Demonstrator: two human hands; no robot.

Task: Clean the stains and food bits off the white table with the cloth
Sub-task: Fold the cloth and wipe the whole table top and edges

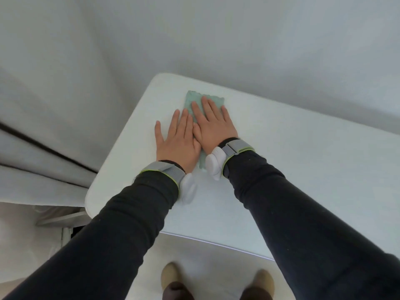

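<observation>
Wiping step, I'd say: both hands, left hand (177, 141) and right hand (214, 124), lie flat side by side, pressing the green cloth (192, 98) near the far left corner of the desk (303, 169). Can't spot any stains. Next probably needs a firm sweep rightward.

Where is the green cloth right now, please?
In the head view, the cloth lies flat near the table's far-left corner, mostly under the right hand, left hand alongside.
</observation>
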